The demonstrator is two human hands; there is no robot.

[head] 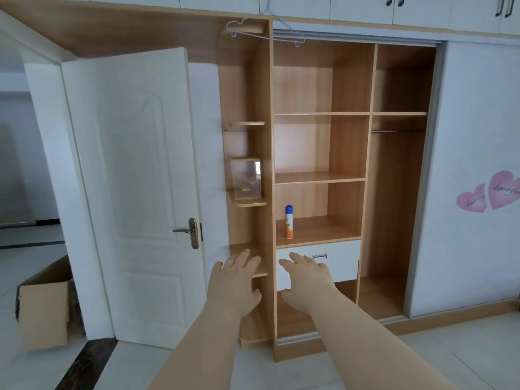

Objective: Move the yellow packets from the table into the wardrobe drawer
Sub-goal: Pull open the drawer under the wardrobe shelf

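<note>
Drawer (334,266) of the wardrobe (349,142): a white front set low in the middle column, directly under the shelf (318,230) that carries a spray can (289,221) and above an open bottom compartment. Its long axis runs level from left to right, its face turned out toward the person, and it looks pushed in. A small silver handle (320,256) sits near the top of the front, also lying crosswise.

Both bare arms reach forward. The right hand (305,280) hangs palm down before the drawer's left half, its fingers (298,258) straight and spread apart, holding nothing, the tips just beside the handle; whether they touch the front cannot be told. The left hand (235,280) is beside it, in front of the rounded corner shelves, fingers (247,256) likewise straight, apart and empty.

The spray can stands upright at the left of its shelf. A clear box (245,178) rests on a higher corner shelf. A white wire hanger (264,32) hangs at the top. To the left a white door (135,192) stands open, and a cardboard box (45,311) sits on the floor. Two pink heart stickers (489,192) mark the sliding panel (478,108) on the right.
</note>
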